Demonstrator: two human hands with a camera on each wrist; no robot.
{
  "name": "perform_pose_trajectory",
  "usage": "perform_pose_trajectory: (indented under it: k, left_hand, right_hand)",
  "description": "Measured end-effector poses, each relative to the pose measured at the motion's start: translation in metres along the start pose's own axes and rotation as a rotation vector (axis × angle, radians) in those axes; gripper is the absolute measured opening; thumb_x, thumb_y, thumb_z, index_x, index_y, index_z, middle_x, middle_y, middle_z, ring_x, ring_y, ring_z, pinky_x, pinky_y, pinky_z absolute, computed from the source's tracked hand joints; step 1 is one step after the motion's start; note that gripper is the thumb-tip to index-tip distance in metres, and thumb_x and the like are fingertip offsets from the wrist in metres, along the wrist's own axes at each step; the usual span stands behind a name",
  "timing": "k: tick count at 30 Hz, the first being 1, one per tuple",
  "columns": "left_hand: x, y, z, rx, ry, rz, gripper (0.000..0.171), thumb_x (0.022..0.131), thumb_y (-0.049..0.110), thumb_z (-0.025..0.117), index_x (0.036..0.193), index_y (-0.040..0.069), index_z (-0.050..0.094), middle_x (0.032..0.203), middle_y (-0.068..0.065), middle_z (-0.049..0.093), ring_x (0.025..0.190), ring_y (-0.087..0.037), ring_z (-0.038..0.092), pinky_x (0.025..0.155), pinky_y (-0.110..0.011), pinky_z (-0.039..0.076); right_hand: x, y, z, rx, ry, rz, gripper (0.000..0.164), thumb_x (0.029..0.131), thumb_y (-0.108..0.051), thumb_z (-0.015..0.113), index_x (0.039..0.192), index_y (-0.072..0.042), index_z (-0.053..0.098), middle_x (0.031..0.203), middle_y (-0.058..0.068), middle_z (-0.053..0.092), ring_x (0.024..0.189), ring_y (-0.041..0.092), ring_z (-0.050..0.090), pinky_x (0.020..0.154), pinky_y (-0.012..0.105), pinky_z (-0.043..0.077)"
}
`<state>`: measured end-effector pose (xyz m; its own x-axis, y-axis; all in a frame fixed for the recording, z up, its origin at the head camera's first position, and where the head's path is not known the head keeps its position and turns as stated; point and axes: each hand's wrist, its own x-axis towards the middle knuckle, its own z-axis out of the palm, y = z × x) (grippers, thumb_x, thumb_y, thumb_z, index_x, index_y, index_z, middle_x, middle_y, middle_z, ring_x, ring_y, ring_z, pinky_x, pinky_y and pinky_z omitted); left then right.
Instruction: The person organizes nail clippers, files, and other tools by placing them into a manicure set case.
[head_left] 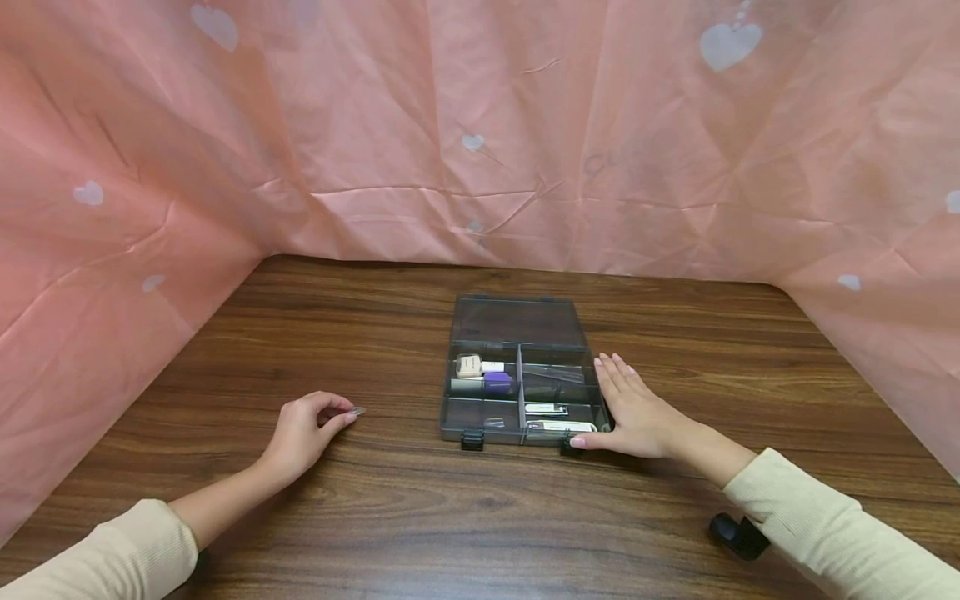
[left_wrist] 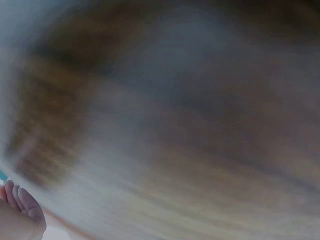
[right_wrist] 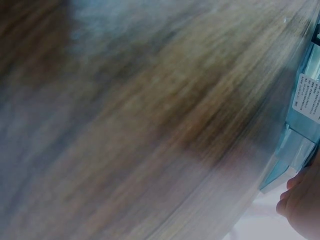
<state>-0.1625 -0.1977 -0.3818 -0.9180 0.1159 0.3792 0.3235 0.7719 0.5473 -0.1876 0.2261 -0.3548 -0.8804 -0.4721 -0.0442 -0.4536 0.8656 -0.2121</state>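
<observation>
My left hand (head_left: 303, 429) pinches a small, thin, clear or silvery piece (head_left: 358, 410) between thumb and fingertips, low over the table left of the box; its kind is too small to tell. In the left wrist view only part of this hand (left_wrist: 22, 212) shows, at the lower left. A dark see-through compartment box (head_left: 459, 417) lies in the middle. My right hand (head_left: 641, 417) rests against its right side with fingers extended, the thumb by the front right corner. Inside are a beige bottle (head_left: 468, 365), a purple-and-white bottle (head_left: 498, 382), nail clippers (head_left: 551, 427) and a smaller nail clipper (head_left: 545, 409).
A small clear piece (head_left: 495, 422) lies in the box's front left compartment. A black latch (head_left: 472, 442) hangs at the front edge. Near the right sleeve sits a black object (head_left: 738, 533) on the wooden table (head_left: 360, 333). Pink cloth (head_left: 375, 125) encloses the back and sides.
</observation>
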Motion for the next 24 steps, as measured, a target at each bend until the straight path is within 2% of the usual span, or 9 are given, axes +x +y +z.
perform_pose_trajectory:
  k: [5, 10, 24]
  left_hand:
    - [0.006, 0.003, 0.002, -0.011, 0.024, 0.044, 0.008, 0.075, 0.001, 0.072, 0.082, 0.0, 0.069, 0.08, -0.01, 0.069, 0.068, -0.016, 0.062, 0.058, -0.022, 0.051]
    - [0.014, 0.01, 0.003, -0.034, 0.049, 0.06, 0.008, 0.075, 0.0, 0.073, 0.081, 0.0, 0.069, 0.079, -0.01, 0.069, 0.066, -0.015, 0.061, 0.057, -0.022, 0.05]
    - [0.028, 0.025, 0.013, -0.08, 0.045, 0.103, 0.007, 0.076, 0.002, 0.073, 0.082, 0.001, 0.069, 0.08, -0.009, 0.069, 0.066, -0.015, 0.061, 0.059, -0.024, 0.051]
  right_hand:
    - [0.0, 0.0, 0.0, -0.002, 0.0, 0.005, 0.116, 0.075, -0.068, 0.058, 0.143, 0.013, 0.011, 0.151, 0.032, 0.008, 0.14, 0.047, 0.006, 0.113, 0.056, 0.013]
    - [0.001, 0.001, 0.001, 0.001, 0.001, 0.003, 0.116, 0.075, -0.068, 0.058, 0.143, 0.013, 0.011, 0.151, 0.032, 0.008, 0.14, 0.047, 0.006, 0.113, 0.056, 0.012]
    - [0.0, -0.001, 0.0, 0.012, 0.008, -0.006, 0.115, 0.075, -0.067, 0.058, 0.143, 0.013, 0.011, 0.15, 0.033, 0.008, 0.139, 0.047, 0.007, 0.113, 0.057, 0.013]
